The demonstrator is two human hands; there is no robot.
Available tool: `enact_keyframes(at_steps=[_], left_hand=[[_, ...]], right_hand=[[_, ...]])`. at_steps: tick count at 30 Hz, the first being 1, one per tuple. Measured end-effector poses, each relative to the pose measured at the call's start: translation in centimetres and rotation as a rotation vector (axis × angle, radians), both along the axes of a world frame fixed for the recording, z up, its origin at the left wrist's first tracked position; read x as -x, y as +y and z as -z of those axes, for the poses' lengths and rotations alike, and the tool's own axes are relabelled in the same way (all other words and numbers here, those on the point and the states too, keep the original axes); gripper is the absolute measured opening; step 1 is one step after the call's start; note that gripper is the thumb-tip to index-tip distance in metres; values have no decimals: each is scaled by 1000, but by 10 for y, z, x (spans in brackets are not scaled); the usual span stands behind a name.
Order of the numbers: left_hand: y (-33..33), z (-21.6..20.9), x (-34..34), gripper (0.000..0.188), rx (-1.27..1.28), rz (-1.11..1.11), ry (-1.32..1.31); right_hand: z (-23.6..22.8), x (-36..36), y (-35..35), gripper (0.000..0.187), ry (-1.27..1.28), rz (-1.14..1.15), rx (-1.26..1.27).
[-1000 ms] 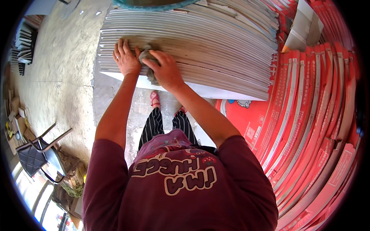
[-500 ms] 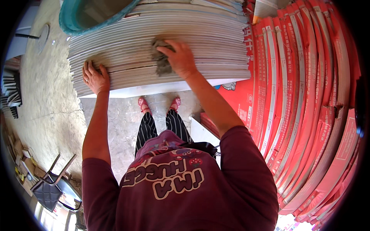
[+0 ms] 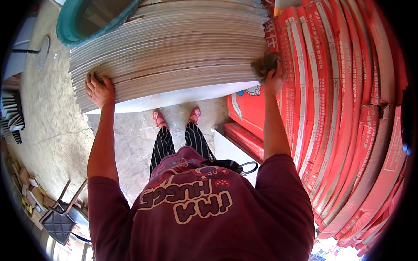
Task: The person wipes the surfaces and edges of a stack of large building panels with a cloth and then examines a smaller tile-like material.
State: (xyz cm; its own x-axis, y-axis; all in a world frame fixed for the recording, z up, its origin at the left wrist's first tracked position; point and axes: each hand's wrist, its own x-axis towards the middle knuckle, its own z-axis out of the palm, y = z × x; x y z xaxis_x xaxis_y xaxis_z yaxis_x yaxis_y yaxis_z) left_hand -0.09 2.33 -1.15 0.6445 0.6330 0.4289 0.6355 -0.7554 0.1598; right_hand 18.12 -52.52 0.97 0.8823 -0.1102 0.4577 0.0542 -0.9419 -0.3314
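A row of thin panels [image 3: 174, 56] stands on edge, pressed together, with their pale edges upward and a white face toward me. My left hand [image 3: 100, 90] rests on the near left end of these edges, fingers apart and nothing in them. At the near right end, my right hand [image 3: 274, 82] grips a crumpled grey-brown cloth [image 3: 263, 68]. The cloth lies against the panel edges, where they meet the red cartons. My right fingers curl around its right side and are partly hidden.
A teal basin [image 3: 65, 27] of murky water sits on the far left of the panels. Long red cartons [image 3: 324, 113] stand packed upright on my right. A white board [image 3: 235, 158] leans near my right leg. A dark chair [image 3: 61, 219] is at the lower left on the concrete floor [image 3: 48, 130].
My right hand has slid the cloth from the middle of the panel edges to their right end. My left hand stays on the left end. The view has shifted slightly.
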Motion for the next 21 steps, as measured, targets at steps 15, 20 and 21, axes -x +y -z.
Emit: enact_keyframes(at_steps=[15, 20, 21], left_hand=[[-1, -3, -1, 49, 9, -29, 34], [-2, -4, -3, 49, 34, -40, 32], [-3, -5, -4, 49, 37, -43, 33]], right_hand=[[12, -29, 47, 46, -37, 146, -200], [18, -91, 66, 44, -168, 54, -271], [15, -100, 78, 44, -118, 98, -253]])
